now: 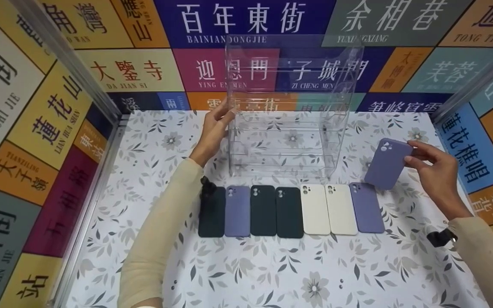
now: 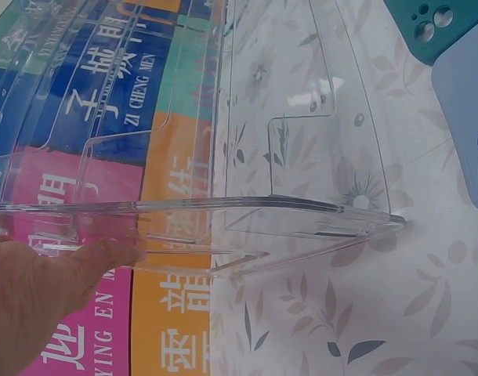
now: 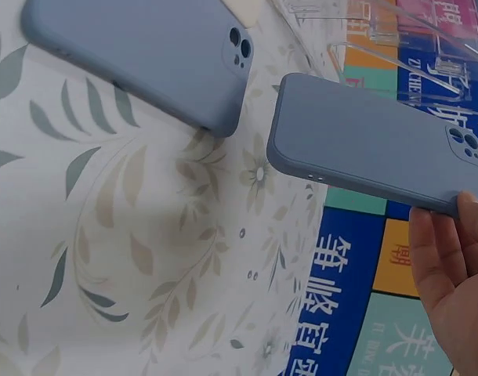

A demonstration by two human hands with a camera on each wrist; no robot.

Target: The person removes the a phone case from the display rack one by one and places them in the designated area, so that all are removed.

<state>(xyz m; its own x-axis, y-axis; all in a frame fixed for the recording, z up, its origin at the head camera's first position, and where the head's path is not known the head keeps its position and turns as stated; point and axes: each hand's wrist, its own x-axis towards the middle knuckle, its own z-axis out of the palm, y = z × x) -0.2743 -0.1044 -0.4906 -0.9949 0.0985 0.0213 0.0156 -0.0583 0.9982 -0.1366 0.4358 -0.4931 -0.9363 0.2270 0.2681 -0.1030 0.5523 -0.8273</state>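
My right hand (image 1: pixel 437 171) pinches a purple phone case (image 1: pixel 387 164) by its edge near the camera cutout, thumb on one side and fingers on the other. The case is raised and tilted beside the right end of a row of cases; in the right wrist view the held case (image 3: pixel 364 141) hangs apart from the purple case (image 3: pixel 137 55) lying on the table. My left hand (image 1: pixel 216 128) grips the left side of a clear plastic tiered rack (image 1: pixel 231 149). In the left wrist view, the thumb and fingers (image 2: pixel 106 254) are at the rack's side panel (image 2: pixel 247 205).
The row in front of the rack holds dark green cases (image 1: pixel 263 211), a purple case (image 1: pixel 238 211), cream cases (image 1: pixel 316 209) and another purple case (image 1: pixel 368 209) at the right end. A flowered cloth (image 1: pixel 263 273) covers the table. Sign-printed panels (image 1: pixel 135 70) wall the back and sides.
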